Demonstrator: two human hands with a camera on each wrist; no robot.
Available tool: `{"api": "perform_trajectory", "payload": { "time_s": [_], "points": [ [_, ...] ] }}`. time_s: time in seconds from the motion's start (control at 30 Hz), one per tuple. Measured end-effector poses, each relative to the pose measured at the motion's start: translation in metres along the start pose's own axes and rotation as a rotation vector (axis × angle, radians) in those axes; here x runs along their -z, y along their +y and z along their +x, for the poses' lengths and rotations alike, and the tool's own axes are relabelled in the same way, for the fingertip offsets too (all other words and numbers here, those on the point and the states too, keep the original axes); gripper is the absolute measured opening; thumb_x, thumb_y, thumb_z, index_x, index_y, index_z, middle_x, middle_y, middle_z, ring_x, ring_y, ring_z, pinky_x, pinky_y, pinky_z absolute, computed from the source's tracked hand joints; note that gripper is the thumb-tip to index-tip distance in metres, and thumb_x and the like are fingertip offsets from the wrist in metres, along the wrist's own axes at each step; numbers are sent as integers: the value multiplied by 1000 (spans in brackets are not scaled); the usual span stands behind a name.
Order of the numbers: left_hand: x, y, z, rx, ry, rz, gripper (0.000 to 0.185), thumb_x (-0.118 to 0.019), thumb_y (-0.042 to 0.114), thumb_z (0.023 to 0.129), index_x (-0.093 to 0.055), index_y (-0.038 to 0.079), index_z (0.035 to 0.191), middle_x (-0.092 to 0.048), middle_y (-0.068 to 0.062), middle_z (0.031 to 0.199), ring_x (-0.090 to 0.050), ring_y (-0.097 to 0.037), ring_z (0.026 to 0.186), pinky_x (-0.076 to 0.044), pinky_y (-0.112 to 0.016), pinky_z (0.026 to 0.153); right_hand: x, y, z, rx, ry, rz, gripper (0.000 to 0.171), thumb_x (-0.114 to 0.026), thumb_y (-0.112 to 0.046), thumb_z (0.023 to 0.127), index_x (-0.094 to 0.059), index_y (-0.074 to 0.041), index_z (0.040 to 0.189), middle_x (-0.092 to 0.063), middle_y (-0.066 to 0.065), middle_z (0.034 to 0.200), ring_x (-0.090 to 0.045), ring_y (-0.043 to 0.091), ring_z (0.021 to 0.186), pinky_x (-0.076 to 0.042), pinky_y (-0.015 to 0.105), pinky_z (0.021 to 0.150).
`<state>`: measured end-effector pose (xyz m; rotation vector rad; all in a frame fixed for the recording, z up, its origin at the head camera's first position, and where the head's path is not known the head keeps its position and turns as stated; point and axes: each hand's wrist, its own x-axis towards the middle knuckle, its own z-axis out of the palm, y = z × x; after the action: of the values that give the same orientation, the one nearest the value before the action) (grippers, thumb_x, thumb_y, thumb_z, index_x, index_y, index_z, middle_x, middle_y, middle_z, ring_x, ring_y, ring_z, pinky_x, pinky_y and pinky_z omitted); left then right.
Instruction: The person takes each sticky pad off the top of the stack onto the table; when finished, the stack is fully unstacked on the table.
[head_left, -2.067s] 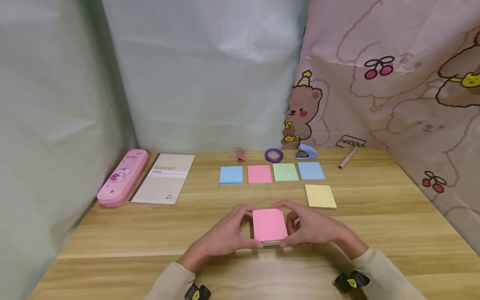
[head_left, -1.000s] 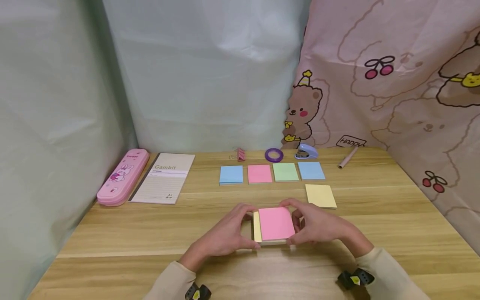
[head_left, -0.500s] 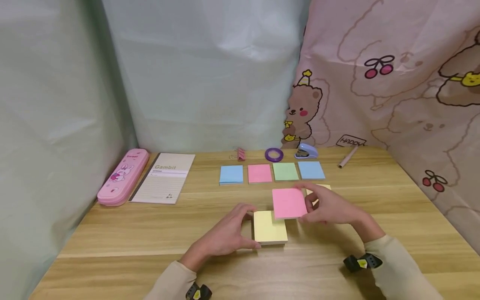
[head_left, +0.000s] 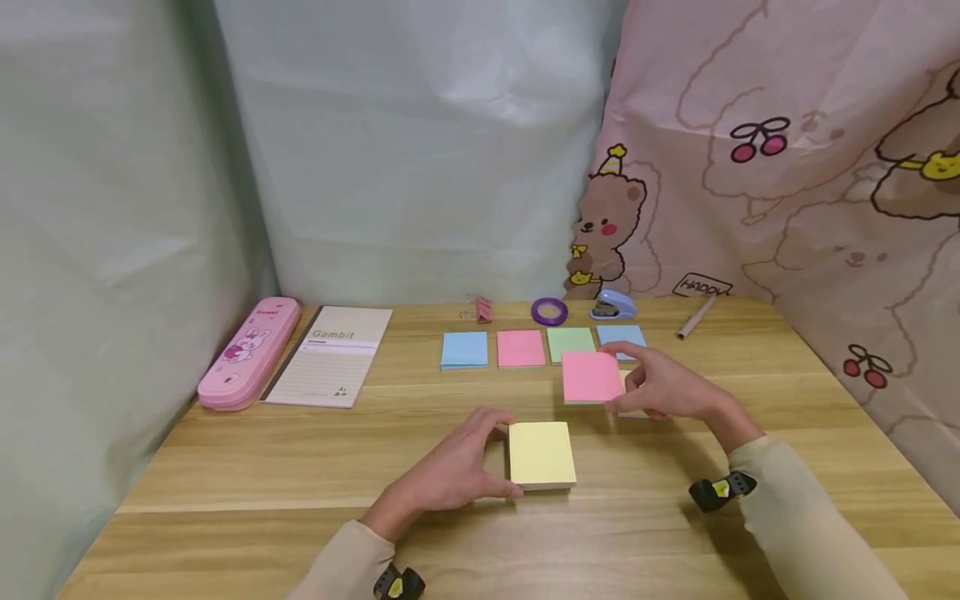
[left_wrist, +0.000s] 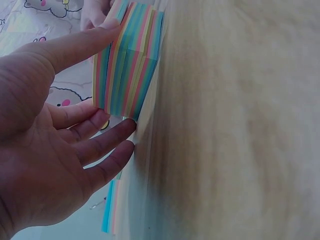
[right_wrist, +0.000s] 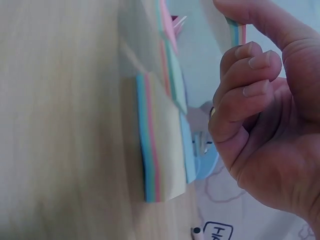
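Yellow-topped pad (head_left: 542, 452) — striped pink, blue, yellow edges; lifted pad (head_left: 591, 377) pink; curtain (head_left: 787, 167) pink — bears, cherries.

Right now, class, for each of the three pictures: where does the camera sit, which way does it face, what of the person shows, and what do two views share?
Head: on the head, facing forward and down at the desk; both hands and sleeves show.
Left wrist: beside the left hand, facing the striped edge of the yellow-topped pad.
Right wrist: beside the right hand, which pinches the pink-topped pad, facing the table's far side.
Shared: head and left wrist both show the yellow-topped pad.
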<state>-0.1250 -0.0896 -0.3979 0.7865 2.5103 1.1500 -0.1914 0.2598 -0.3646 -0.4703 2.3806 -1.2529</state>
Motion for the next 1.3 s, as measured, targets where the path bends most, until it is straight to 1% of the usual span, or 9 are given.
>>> {"api": "perform_trajectory", "payload": {
  "time_s": [0.17,0.33,0.5,0.6,0.83,0.97,1.07,1.3],
  "points": [
    [-1,-1,0,9,-3,-4,84,-93,32,81,-49,7,149,-53,-8,147,-58,-28,135,-46,-53,117,0,9,3,-24,-22,9,96,-84,-16,89,-26,-5,164,-59,3,68,-42,8,45,-37,21,44],
    [0,-1,0,24,-11,-7,84,-92,31,82,-48,10,150,-52,-6,147,-58,-26,136,-46,-52,118,-2,13,6,-55,-19,-12,99,-84,-17,87,-25,-6,165,-61,6,67,-42,9,45,-37,21,43],
    [0,-1,0,15,-7,-9,84,-93,31,81,-49,7,148,-52,-8,147,-58,-28,136,-45,-54,118,-6,13,8,-67,-22,-31,98,-85,-19,87,-26,-7,165,-65,9,70,-40,9,45,-35,21,43],
    [0,0,-1,12,-3,-5,85,-93,32,81,-49,6,148,-52,-9,147,-58,-29,136,-45,-55,118,-7,12,10,-70,-26,-27,98,-85,-19,87,-27,-8,164,-67,9,71,-39,10,45,-34,21,42],
    [0,0,-1,18,-5,-1,85,-92,32,81,-48,8,149,-52,-8,147,-57,-28,135,-45,-54,117,-9,12,13,-97,-27,-41,99,-86,-20,86,-26,-8,165,-59,3,66,-39,10,46,-34,22,44],
    [-1,0,0,22,-11,-4,84,-93,32,81,-48,9,149,-52,-6,146,-57,-27,135,-46,-53,117,-10,12,15,-124,-22,-58,98,-87,-21,86,-29,-9,164,-56,1,64,-40,11,47,-35,22,44],
    [-1,0,0,33,-14,-11,84,-92,31,81,-48,11,150,-52,-5,146,-57,-26,135,-45,-52,118,-10,11,16,-144,-18,-69,98,-87,-21,86,-30,-11,164,-53,0,63,-40,11,47,-35,22,44],
    [0,-1,0,26,-9,-11,84,-93,32,81,-48,8,149,-52,-7,146,-57,-27,135,-46,-53,117,-12,8,19,-157,-19,-97,97,-88,-21,84,-32,-12,163,-52,0,64,-40,11,47,-34,22,45]
  ]
}}
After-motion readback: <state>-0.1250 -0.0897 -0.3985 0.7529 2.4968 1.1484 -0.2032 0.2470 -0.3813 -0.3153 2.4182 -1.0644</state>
